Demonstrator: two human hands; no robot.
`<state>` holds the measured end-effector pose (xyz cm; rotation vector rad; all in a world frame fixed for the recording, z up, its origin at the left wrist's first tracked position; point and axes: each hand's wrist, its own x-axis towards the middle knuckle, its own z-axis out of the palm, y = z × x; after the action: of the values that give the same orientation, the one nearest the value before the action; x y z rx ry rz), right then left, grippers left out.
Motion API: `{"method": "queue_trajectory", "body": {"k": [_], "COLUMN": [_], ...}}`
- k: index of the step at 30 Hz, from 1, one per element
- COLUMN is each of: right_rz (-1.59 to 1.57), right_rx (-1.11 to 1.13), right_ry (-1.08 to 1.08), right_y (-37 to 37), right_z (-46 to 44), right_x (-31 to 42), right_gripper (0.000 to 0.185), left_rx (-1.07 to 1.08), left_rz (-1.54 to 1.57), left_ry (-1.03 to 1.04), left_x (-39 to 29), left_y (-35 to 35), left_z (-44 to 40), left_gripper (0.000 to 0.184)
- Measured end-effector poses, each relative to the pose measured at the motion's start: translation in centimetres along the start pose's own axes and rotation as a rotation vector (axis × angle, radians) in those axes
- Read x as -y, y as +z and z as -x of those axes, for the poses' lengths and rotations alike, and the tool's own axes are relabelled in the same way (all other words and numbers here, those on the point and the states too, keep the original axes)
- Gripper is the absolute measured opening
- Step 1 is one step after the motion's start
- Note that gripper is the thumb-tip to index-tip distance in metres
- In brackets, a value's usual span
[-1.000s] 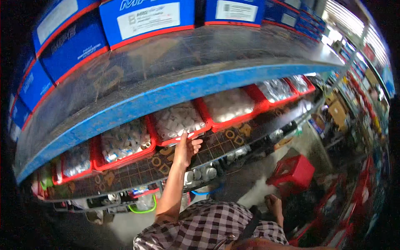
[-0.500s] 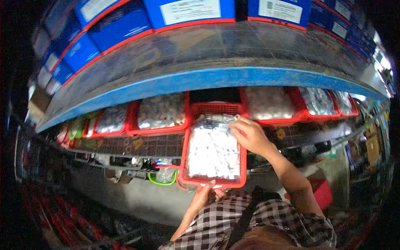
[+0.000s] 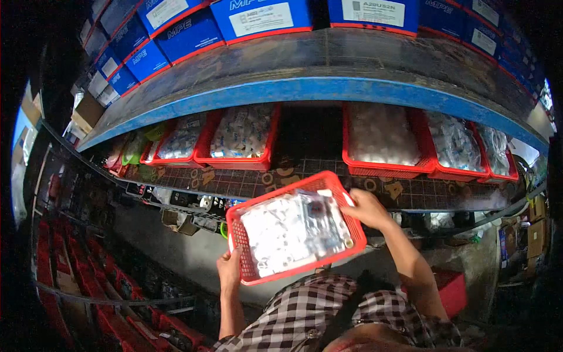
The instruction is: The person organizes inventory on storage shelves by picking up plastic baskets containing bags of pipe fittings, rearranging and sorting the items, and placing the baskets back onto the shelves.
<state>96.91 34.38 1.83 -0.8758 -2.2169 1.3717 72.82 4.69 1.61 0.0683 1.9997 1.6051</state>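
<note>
A red plastic basket [image 3: 236, 218] hangs tilted in front of my body, clear of the shelf edge. Inside it are many small white pieces [image 3: 274, 232] and clear plastic bags [image 3: 319, 220] with contents I cannot make out. My left hand [image 3: 229, 267] grips the basket's left end, thumb over the rim. At the opposite end, my right hand [image 3: 368, 209] is closed on the rim by the handle slot. A dark gap in the row of baskets lies behind it on the lower shelf [image 3: 305, 170].
Red baskets of bagged parts [image 3: 243, 135] stand left of the gap, and others [image 3: 384, 138] stand right of it. A blue shelf beam [image 3: 305, 89] crosses above them. Blue boxes [image 3: 261, 20] line the upper shelf. A red container [image 3: 448, 290] is low at my right.
The basket has come out of the shelf row towards me and turned sideways. My right hand went from its contents to its right end; my left hand shifted to the left end.
</note>
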Motion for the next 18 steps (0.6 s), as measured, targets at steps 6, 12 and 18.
{"method": "queue_trajectory", "body": {"k": [6,12,18], "right_rz": [-0.792,-0.639,-0.768], "right_rx": [-0.190,0.097,0.317], "right_ry": [0.225,0.177,0.245], "right_y": [-3.4,0.9,5.4], "right_z": [13.4,15.0,13.6], "right_x": [-2.5,-3.2,-4.3], "right_gripper": [0.020,0.023,0.031], "left_rx": [0.185,0.267,0.275], "left_rz": [-1.043,-1.089,-0.739], "left_ry": [0.702,1.412,1.208], "left_x": [-6.6,-9.6,-9.7], "left_y": [7.8,20.6,16.5], "left_z": [-3.1,-12.8,-2.7], "left_gripper": [0.042,0.031,0.047]}}
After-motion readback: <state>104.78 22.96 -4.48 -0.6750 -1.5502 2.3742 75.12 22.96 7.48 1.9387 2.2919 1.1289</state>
